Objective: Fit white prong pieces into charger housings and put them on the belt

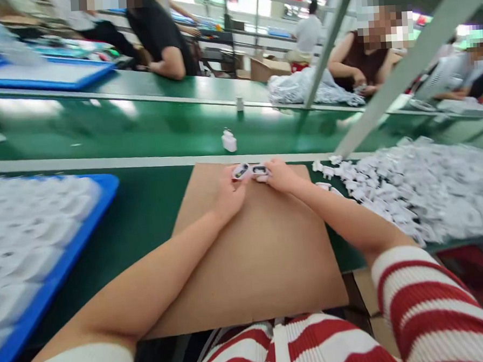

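Note:
My left hand (229,195) pinches a small white plastic casing (241,172) with dark and greenish parts inside it. Close beside it, a second white casing (260,171) with a dark opening is in the fingers of my right hand (282,174). The two casings are side by side, nearly touching; whether they are joined I cannot tell. Both hands are over the far edge of a brown cardboard sheet (249,256) on the green bench. Beyond them, a white plug adapter (229,141) stands on the green belt.
Loose white plastic parts (440,187) are heaped on the right. On the left is a blue-rimmed tray (100,202) with rows of white pieces. Farther along the belt stands another small white piece (239,103). A slanted metal post (405,69) rises at right. Several people work across the line.

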`<state>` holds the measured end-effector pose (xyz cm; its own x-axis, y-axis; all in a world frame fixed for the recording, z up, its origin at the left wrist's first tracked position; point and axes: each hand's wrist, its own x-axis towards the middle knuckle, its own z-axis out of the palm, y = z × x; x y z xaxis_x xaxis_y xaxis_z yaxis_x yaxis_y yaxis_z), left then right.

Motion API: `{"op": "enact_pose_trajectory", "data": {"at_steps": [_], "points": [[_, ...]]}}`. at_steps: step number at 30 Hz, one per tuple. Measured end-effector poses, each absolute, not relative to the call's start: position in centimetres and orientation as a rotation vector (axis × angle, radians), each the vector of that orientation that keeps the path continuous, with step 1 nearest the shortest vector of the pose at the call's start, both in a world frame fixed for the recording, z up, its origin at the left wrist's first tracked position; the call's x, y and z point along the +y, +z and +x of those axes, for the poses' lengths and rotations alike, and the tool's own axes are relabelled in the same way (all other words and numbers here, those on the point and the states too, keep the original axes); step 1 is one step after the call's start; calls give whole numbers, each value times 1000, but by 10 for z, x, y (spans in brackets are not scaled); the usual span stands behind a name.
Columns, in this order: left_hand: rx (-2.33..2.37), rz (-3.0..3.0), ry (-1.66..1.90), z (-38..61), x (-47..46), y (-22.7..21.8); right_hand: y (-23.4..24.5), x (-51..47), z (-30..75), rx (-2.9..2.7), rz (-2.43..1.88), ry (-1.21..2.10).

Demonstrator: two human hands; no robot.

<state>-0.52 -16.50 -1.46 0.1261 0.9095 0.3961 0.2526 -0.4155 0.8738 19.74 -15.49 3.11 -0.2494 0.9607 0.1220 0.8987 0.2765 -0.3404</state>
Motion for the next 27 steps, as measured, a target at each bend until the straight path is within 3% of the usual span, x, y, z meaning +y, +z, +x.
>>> {"op": "enact_pose_trajectory", "data": {"at_steps": [7, 11, 18, 22, 27], "points": [[950, 2109, 1342, -13, -190, 14, 69, -179, 245, -2083, -1747, 287], [732, 2206, 1150, -7, -207, 23, 94, -223, 305, -1988, -1991, 175], [525, 2214, 828, 2, -209, 8, 58, -257, 324, -2198, -2130, 282], [564, 2236, 798, -1, -205, 4, 63, -251, 307, -1965, -1913, 260], [600, 2247, 749, -1, -205, 6, 85, -258, 260, -1532, -1457, 873]]}}
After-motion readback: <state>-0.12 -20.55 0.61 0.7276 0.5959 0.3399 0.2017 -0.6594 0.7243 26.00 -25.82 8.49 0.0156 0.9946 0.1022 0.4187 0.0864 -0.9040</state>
